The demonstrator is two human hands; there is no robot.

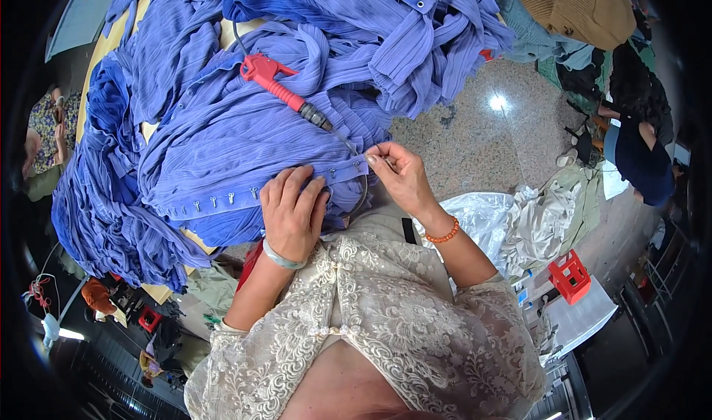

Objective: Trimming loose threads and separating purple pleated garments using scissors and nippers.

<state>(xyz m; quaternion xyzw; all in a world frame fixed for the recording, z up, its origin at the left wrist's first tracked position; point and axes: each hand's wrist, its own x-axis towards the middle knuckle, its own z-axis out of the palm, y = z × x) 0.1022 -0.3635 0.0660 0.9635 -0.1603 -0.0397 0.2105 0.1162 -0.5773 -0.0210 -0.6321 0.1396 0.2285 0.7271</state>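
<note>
A ribbed periwinkle-blue knit garment (222, 153) lies spread over the table in front of me. Along its near edge runs a band with several small metal hooks (231, 198). My left hand (289, 212) rests palm down on this band with its fingers laid out over the cloth. At the band's right end, my right hand (400, 172) pinches the garment's corner between thumb and forefinger. A red air blow gun (276, 86) with a black front part and thin nozzle lies on the garment, its tip pointing toward my right hand.
More blue garments (415, 42) are heaped at the back and left of the table (111, 38). White cloth (545, 220) lies on the floor at right, near a red crate (569, 276). Brown knitwear (571, 5) is piled at far right. Other people sit at both sides.
</note>
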